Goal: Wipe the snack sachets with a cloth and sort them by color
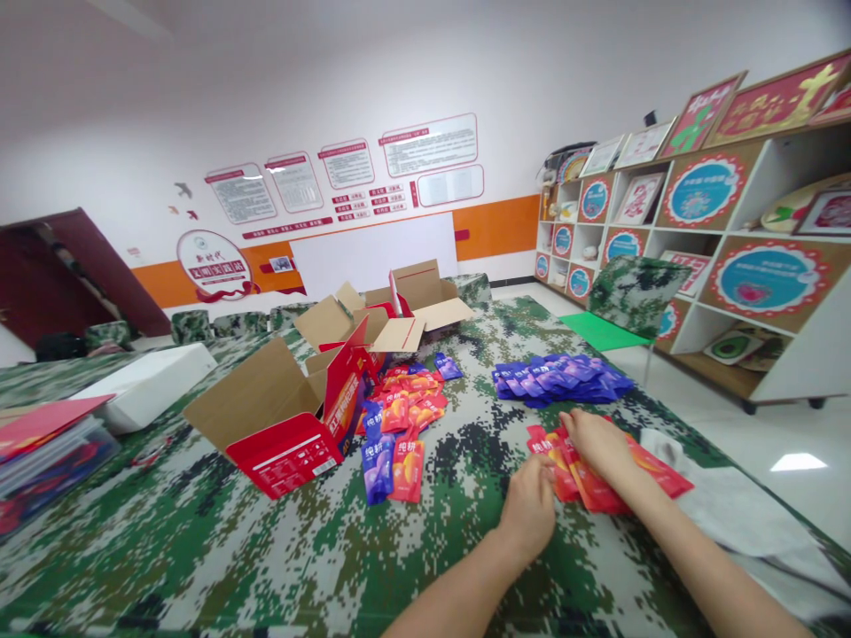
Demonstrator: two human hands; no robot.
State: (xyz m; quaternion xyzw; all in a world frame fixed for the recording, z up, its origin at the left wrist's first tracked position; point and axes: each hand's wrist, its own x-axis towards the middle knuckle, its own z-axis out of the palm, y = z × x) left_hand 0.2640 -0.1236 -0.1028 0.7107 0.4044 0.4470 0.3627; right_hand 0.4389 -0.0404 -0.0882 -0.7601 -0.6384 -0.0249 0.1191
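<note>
A row of overlapping red pouches (655, 468) lies on the table just ahead of me. My left hand (530, 503) is closed at the row's left end, its fingers curled on the edge of a red pouch (542, 443). Over the middle of the row reaches my right hand (600, 443), fingers bent and gripping the top of a red pouch; its palm hides part of the row. Beyond them, overlapping blue-purple pouches (562, 379) form a second row. Left of my hands is a loose pile of red pouches (407, 465) mixed with blue-purple pouches (378, 468).
Opened red cardboard boxes (285, 456) stand behind the loose pile, flaps spread. A white foam box (150, 381) and a clear plastic bin (57, 478) are at the left. Pale cloth (745, 514) lies at the right edge of the camouflage-covered table (266, 567). Shelves (764, 328) stand beyond.
</note>
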